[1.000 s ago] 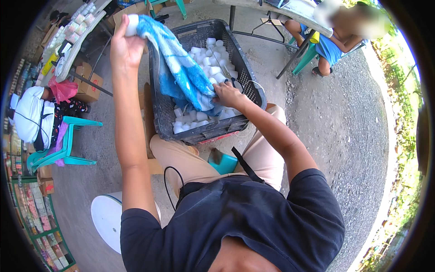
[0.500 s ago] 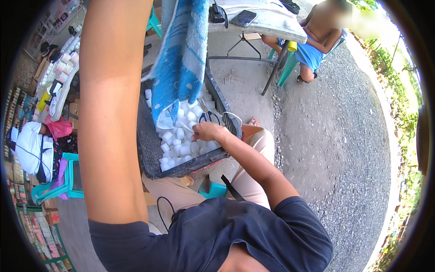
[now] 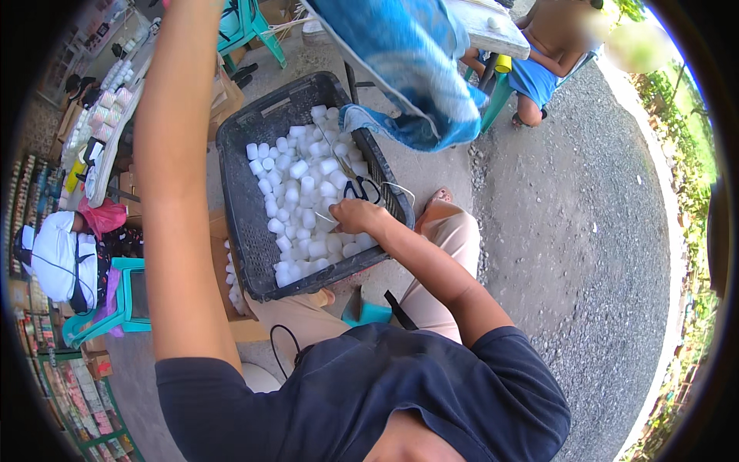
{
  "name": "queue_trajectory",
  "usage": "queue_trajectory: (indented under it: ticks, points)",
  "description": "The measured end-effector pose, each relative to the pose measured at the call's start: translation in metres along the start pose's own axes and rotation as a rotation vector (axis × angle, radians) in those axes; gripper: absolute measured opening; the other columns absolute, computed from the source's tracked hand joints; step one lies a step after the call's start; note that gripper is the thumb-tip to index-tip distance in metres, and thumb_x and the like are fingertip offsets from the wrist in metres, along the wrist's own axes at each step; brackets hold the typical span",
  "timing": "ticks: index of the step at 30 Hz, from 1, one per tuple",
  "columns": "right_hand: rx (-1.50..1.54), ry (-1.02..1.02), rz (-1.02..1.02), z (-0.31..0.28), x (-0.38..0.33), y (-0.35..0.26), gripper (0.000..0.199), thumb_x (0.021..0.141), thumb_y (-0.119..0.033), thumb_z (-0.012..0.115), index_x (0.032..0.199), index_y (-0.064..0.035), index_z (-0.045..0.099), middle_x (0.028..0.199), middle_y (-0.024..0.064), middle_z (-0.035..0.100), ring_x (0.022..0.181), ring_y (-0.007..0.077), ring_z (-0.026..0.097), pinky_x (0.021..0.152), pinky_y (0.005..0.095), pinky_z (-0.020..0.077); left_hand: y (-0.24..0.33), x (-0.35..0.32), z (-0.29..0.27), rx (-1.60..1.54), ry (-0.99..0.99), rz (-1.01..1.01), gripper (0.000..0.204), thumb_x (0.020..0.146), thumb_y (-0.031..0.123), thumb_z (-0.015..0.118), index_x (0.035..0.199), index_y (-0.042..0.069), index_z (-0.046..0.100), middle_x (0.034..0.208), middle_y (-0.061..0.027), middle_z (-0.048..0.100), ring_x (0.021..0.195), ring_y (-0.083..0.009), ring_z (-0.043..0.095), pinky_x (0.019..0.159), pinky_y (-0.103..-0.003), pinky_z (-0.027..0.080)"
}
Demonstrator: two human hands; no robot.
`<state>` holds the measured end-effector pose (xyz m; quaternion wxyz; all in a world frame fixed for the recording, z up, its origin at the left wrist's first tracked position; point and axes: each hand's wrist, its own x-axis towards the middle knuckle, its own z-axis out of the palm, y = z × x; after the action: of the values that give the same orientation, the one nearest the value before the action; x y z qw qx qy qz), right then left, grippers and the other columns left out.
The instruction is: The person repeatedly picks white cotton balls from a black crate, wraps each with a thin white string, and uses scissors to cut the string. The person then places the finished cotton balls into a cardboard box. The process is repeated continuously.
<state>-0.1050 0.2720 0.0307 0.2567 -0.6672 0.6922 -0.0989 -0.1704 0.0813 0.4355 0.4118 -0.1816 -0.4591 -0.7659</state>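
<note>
Right hand [image 3: 356,215] closed on small white pieces in the black crate [image 3: 239,200]; left hand out of frame; blue cloth [image 3: 416,69] hangs limp, light, best gripped at its edge

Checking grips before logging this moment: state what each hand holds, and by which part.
The left hand is out of frame above; the blue cloth hangs from that side, its held part unseen. The right hand rests in the black crate of white pieces; any hold there cannot be told.

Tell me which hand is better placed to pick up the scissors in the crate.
Right, probably. The right hand rests at the black crate rim, just below the scissors. The left arm is raised out of frame, apparently lifting the blue cloth.
</note>
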Motion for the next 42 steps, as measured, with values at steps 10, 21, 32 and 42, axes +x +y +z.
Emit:
queue_trajectory:
  ticks: [10,21,32,42]
  points:
    - [0.204,0.177,-0.104,-0.013,-0.008,-0.001,0.011,0.08,-0.014,0.062,0.082,-0.006,0.068,0.077,0.0155,0.068,0.075,0.033,0.066,0.068,0.0422,0.0498,-0.026,-0.299,-0.234,0.269,0.86,-0.347,0.03,0.091,0.026,0.065,0.104,0.002,0.055,0.094,-0.0088,0.06,0.088,-0.0228,0.062,0.08,-0.04,0.053]
    - [0.746,0.256,-0.005,-0.042,-0.019,-0.013,0.028,0.081,0.006,0.051,0.105,0.0002,0.063,0.08,0.0128,0.067,0.062,0.0196,0.067,0.065,0.0356,0.0517,-0.019,-0.395,-0.254,0.822,0.834,-0.834,0.044,0.08,0.05,0.07,0.098,0.009,0.065,0.09,-0.0019,0.065,0.088,-0.0147,0.061,0.068,-0.027,0.044]
    - [0.552,0.632,-0.083,-0.056,-0.042,-0.079,0.013,0.087,-0.007,0.06,0.094,-0.0029,0.07,0.078,0.0104,0.064,0.064,0.0162,0.057,0.059,0.0297,0.045,0.02,-0.407,-0.175,0.161,0.548,-0.831,0.061,0.086,0.049,0.065,0.127,0.007,0.053,0.096,-0.0052,0.064,0.081,-0.0123,0.061,0.067,-0.027,0.051]
    - [0.497,0.842,-0.153,-0.079,-0.06,-0.133,0.015,0.073,-0.004,0.069,0.088,-0.005,0.072,0.069,0.0069,0.054,0.063,0.0164,0.053,0.057,0.029,0.0434,0.05,-0.421,-0.108,0.439,0.274,-0.524,0.056,0.088,0.034,0.067,0.133,0.009,0.045,0.107,-0.0039,0.058,0.095,-0.0164,0.062,0.078,-0.025,0.053]
